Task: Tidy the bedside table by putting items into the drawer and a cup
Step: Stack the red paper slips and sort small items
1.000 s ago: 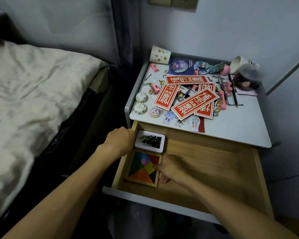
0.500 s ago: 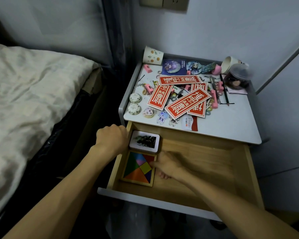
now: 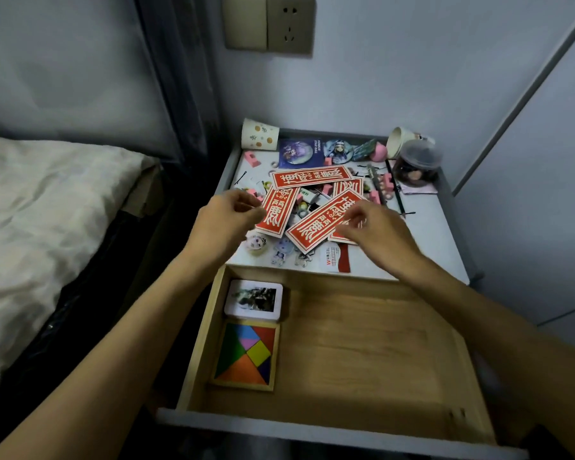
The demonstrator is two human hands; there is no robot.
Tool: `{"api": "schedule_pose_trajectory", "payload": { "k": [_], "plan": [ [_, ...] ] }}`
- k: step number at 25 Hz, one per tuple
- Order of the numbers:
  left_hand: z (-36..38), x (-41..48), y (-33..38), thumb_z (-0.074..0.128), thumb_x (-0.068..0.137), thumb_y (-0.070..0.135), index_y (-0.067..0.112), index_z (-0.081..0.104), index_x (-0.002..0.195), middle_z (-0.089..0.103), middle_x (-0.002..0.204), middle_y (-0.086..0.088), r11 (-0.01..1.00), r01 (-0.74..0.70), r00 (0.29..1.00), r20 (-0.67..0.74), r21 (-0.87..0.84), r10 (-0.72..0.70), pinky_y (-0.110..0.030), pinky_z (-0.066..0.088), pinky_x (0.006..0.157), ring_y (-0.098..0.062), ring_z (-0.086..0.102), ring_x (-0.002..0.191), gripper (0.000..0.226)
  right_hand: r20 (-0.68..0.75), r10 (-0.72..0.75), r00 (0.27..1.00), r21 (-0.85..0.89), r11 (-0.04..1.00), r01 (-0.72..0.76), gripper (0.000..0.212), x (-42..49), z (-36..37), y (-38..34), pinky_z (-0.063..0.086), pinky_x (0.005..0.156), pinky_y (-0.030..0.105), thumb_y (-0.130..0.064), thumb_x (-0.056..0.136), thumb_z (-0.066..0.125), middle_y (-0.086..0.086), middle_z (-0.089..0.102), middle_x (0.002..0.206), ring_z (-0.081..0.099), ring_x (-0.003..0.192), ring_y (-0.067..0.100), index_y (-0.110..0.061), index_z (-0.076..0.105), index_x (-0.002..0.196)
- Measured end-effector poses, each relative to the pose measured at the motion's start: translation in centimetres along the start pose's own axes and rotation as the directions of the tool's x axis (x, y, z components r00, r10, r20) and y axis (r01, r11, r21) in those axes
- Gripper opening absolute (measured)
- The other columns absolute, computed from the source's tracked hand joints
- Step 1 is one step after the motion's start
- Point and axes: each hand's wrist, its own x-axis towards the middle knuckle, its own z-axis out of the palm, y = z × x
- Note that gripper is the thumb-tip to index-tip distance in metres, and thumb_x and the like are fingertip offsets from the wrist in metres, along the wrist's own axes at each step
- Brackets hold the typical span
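1. Raised over the near left part of the white bedside table top (image 3: 428, 234): left hand (image 3: 228, 215), fingers loosely curled, thumb close to forefinger, nothing seen in the grip. Blurred.
2. Raised over the middle of the heap: right hand (image 3: 375, 227), fingers bent downward. Too blurred to tell whether gripping, touching or clear of the paper.
3. Between and beyond the two hands: red paper strips with pale lettering (image 3: 325, 220), several, overlapping. One just beside the left fingertips, the longest under the right fingertips.
4. Below both wrists: open wooden drawer (image 3: 362, 343), pulled out toward the person.
5. Below the left wrist, in the drawer's back left corner: white card box with a dark picture (image 3: 253, 298). Just beside it, nearer the person: square wooden tray of coloured tangram pieces (image 3: 246, 355).
6. Well beyond the left hand, at the table's back left corner: white paper cup with coloured dots (image 3: 259, 134), tilted.
7. Well beyond the right hand, at the back right: cream cup (image 3: 400, 142) on its side, touching a clear plastic jar with dark contents (image 3: 417, 162).
8. Just beyond the right hand: black pencil (image 3: 393, 187) among small pink blocks (image 3: 387, 182).
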Motion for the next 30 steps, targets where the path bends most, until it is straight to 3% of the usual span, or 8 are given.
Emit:
{"api": "schedule_pose_trajectory", "payload": {
  "k": [4, 7, 10, 16, 20, 25, 27, 30],
  "plan": [
    [3.2, 3.9, -0.5, 0.065, 0.090, 0.040, 0.015, 0.053, 0.127, 0.060, 0.123, -0.006, 0.904, -0.075, 0.996, -0.008, 0.421, 0.086, -0.036, 0.053, 0.079, -0.020, 0.061, 0.100, 0.046, -0.065, 0.074, 0.995, -0.200, 0.976, -0.086, 0.078, 4.3, 0.6, 2.0, 0.037, 0.107, 0.045, -0.057, 0.080, 0.069, 0.010, 0.040, 0.147, 0.038, 0.135, 0.029, -0.020, 0.041, 0.142],
    [5.1, 6.4, -1.9, 0.067, 0.085, 0.051, 0.014, 0.046, 0.131, 0.056, 0.128, -0.016, 0.764, -0.081, 0.992, -0.021, 0.640, 0.122, -0.047, 0.050, 0.091, -0.033, 0.055, 0.113, 0.063, -0.040, 0.101, 0.994, -0.289, 0.951, -0.108, 0.099, 6.5, 1.6, 2.8, 0.031, 0.113, 0.048, -0.069, 0.072, 0.068, 0.014, 0.032, 0.153, 0.028, 0.142, 0.033, -0.018, 0.031, 0.148],
    [6.1, 7.4, -2.5, 0.071, 0.081, 0.051, 0.013, 0.041, 0.133, 0.052, 0.130, -0.017, 0.665, -0.079, 0.992, -0.005, 0.742, 0.124, -0.047, 0.047, 0.092, -0.036, 0.054, 0.114, 0.071, -0.034, 0.144, 0.989, -0.193, 0.970, -0.147, 0.101, 7.8, 2.2, 3.2, 0.034, 0.110, 0.049, -0.059, 0.068, 0.078, 0.014, 0.029, 0.151, 0.030, 0.140, 0.034, -0.019, 0.030, 0.147],
    [6.4, 7.6, -2.2, 0.081, 0.076, 0.018, 0.013, 0.041, 0.135, 0.044, 0.134, -0.015, 0.897, 0.002, 0.997, -0.067, 0.442, 0.031, -0.041, 0.050, 0.090, -0.034, 0.054, 0.114, 0.071, -0.127, 0.260, 0.957, 0.178, 0.955, -0.236, 0.075, 8.1, 1.3, 2.5, 0.045, 0.066, 0.019, -0.019, 0.077, 0.081, 0.006, 0.039, 0.140, 0.051, 0.115, 0.019, -0.023, 0.039, 0.139],
    [4.5, 6.6, -1.2, 0.074, 0.080, 0.007, 0.018, 0.045, 0.129, 0.060, 0.115, -0.007, 0.988, 0.118, 0.993, -0.042, 0.100, -0.115, -0.041, 0.058, 0.078, -0.026, 0.066, 0.095, 0.058, -0.059, 0.377, 0.924, 0.652, 0.715, -0.250, 0.062, 6.8, 0.1, 2.6, 0.057, 0.075, 0.034, -0.010, 0.084, 0.074, 0.001, 0.062, 0.120, 0.065, 0.096, 0.015, -0.022, 0.041, 0.136],
    [1.7, 3.8, 0.4, 0.072, 0.082, 0.002, 0.012, 0.046, 0.126, 0.069, 0.098, -0.013, 0.844, 0.449, 0.892, 0.205, -0.294, -0.404, -0.039, 0.058, 0.078, -0.025, 0.069, 0.086, 0.052, 0.088, 0.324, 0.942, 0.761, 0.588, -0.274, 0.022, 4.2, -0.8, 1.9, 0.057, 0.081, 0.037, -0.011, 0.091, 0.065, 0.006, 0.074, 0.099, 0.072, 0.090, 0.020, -0.011, 0.061, 0.113],
    [0.6, 2.7, 0.5, 0.069, 0.086, 0.006, 0.003, 0.058, 0.115, 0.072, 0.085, -0.008, 0.820, 0.487, 0.873, 0.193, -0.301, -0.448, -0.029, 0.055, 0.065, -0.016, 0.068, 0.073, 0.031, 0.146, 0.282, 0.948, 0.751, 0.593, -0.292, 0.018, 2.9, -0.5, 1.8, 0.056, 0.083, 0.038, -0.013, 0.092, 0.064, 0.005, 0.075, 0.095, 0.072, 0.090, 0.020, -0.011, 0.063, 0.111],
    [-0.7, 0.8, -0.3, 0.067, 0.089, 0.012, 0.006, 0.068, 0.101, 0.073, 0.071, -0.004, 0.850, 0.459, 0.889, 0.126, -0.259, -0.441, -0.025, 0.048, 0.059, -0.011, 0.066, 0.062, 0.014, 0.215, 0.195, 0.957, 0.727, 0.623, -0.290, 0.015, 1.5, 0.1, 1.1, 0.054, 0.063, 0.028, -0.014, 0.094, 0.061, 0.003, 0.076, 0.092, 0.072, 0.087, 0.018, -0.013, 0.064, 0.109]
  ]
}}
